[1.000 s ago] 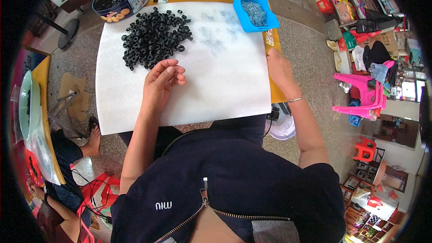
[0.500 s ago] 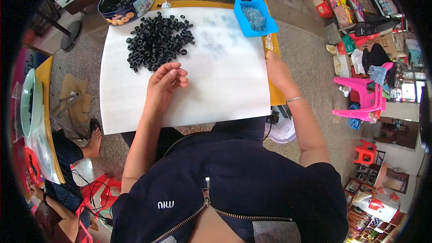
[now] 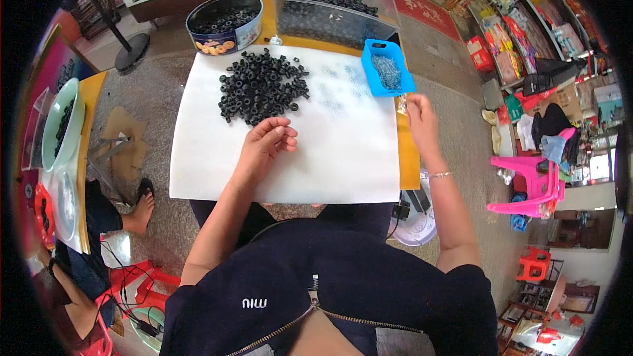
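Two hands work over a desk (image 3: 409, 158) covered by a white sheet (image 3: 343, 151) in the middle of the frame. The left hand (image 3: 267, 145) rests on the sheet just below centre, fingers curled loosely inward with the tips drawn together; whether they pinch anything is too small to tell. Just above it, towards the upper middle, lies a heap of black rings (image 3: 260, 86), close to the fingertips but not touching them. The right hand (image 3: 419, 118) sits at the right edge of the sheet, fingers bunched as if nipping something tiny, which cannot be made out. Right above it is a blue tray (image 3: 388, 74) holding small pale bits, its lower corner near the fingertips. At the top of the frame a clear box (image 3: 330, 10) holds more black pieces, and to its left stands a round tin (image 3: 223, 23), also filled with dark parts. On the far left a green bowl (image 3: 62, 122) sits on another yellow-edged surface, with another person's foot (image 3: 138, 207) in a sandal below it. At the right, on the floor, a pink stool (image 3: 531, 184) stands well apart from the desk.
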`<state>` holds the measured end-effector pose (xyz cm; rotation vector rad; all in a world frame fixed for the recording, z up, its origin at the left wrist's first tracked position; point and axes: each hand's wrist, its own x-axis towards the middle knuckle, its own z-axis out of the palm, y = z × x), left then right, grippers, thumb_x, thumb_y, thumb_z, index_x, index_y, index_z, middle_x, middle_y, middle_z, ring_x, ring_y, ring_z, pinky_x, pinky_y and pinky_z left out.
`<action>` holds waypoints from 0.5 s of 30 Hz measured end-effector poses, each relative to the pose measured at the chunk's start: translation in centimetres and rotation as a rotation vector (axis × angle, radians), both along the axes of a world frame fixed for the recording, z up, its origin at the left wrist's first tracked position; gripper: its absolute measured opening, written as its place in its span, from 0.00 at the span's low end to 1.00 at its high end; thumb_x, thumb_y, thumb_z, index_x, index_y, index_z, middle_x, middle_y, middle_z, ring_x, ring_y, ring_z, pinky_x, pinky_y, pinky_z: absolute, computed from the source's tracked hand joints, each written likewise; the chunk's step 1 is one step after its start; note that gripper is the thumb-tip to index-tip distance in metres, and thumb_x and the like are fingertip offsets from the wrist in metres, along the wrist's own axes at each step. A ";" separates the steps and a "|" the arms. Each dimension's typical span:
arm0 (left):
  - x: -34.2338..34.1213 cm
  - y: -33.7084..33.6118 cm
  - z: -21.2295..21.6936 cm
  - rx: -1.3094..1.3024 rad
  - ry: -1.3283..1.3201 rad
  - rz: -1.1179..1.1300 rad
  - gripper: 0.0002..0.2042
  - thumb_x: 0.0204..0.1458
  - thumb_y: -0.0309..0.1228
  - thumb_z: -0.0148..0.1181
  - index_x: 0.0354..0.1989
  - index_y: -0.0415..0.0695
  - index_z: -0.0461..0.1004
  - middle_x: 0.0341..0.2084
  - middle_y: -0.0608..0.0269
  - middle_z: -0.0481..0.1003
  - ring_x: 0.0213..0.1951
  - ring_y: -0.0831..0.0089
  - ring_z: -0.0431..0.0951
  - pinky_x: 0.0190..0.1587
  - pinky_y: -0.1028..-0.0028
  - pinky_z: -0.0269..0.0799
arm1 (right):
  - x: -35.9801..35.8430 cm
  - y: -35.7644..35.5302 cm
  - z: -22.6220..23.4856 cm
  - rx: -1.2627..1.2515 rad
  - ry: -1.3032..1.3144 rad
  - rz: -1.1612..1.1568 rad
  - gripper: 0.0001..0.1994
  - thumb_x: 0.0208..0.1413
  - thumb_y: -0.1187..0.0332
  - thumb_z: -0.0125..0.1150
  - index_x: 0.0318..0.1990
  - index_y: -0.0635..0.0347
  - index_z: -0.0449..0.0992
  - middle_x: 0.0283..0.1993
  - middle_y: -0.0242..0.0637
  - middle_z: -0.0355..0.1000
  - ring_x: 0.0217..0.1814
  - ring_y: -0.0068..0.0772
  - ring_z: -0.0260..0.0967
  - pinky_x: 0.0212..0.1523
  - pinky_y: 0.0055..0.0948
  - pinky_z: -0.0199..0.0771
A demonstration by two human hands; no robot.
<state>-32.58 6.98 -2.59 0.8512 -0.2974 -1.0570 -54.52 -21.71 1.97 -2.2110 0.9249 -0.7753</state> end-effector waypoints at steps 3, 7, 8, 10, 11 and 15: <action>-0.1 0.2 0.6 0.018 -0.010 -0.022 0.09 0.58 0.26 0.48 0.45 0.37 0.67 0.33 0.56 0.74 0.34 0.72 0.75 0.39 0.74 0.73 | 7.3 1.0 6.2 0.214 -0.133 0.159 0.08 0.59 0.66 0.50 0.42 0.60 0.70 0.29 0.32 0.70 0.25 0.21 0.65 0.27 0.23 0.66; -0.1 -0.1 0.7 0.032 0.030 -0.003 0.09 0.58 0.25 0.48 0.45 0.37 0.66 0.33 0.56 0.74 0.33 0.72 0.75 0.38 0.75 0.74 | 18.8 -2.0 9.9 0.158 -0.245 0.265 0.11 0.60 0.65 0.50 0.43 0.62 0.72 0.26 0.31 0.68 0.21 0.17 0.60 0.21 0.19 0.62; -0.1 -0.3 0.8 0.039 0.031 0.004 0.09 0.58 0.25 0.48 0.45 0.37 0.66 0.33 0.56 0.74 0.33 0.72 0.75 0.38 0.75 0.74 | 21.1 -3.1 10.4 0.224 -0.277 0.284 0.12 0.60 0.65 0.50 0.45 0.63 0.72 0.27 0.32 0.69 0.21 0.18 0.62 0.21 0.20 0.64; -0.2 -0.4 0.8 0.009 0.053 -0.003 0.09 0.58 0.25 0.47 0.45 0.36 0.66 0.33 0.55 0.74 0.33 0.72 0.75 0.37 0.75 0.74 | 25.3 -4.7 10.1 0.255 -0.356 0.281 0.14 0.59 0.65 0.51 0.47 0.64 0.72 0.31 0.35 0.72 0.23 0.19 0.65 0.23 0.20 0.67; -0.1 -0.5 0.7 -0.009 0.066 -0.009 0.09 0.59 0.25 0.47 0.45 0.36 0.66 0.34 0.55 0.73 0.33 0.72 0.75 0.37 0.75 0.74 | 25.9 -4.7 9.6 0.271 -0.347 0.292 0.14 0.59 0.65 0.51 0.47 0.64 0.72 0.31 0.35 0.72 0.23 0.19 0.65 0.23 0.20 0.67; 0.4 -0.2 0.4 0.003 0.064 -0.021 0.09 0.59 0.25 0.47 0.45 0.36 0.66 0.34 0.55 0.74 0.32 0.72 0.76 0.37 0.75 0.74 | 26.2 -0.9 7.9 0.187 -0.234 0.374 0.13 0.57 0.66 0.53 0.46 0.61 0.74 0.33 0.34 0.74 0.26 0.18 0.66 0.25 0.20 0.69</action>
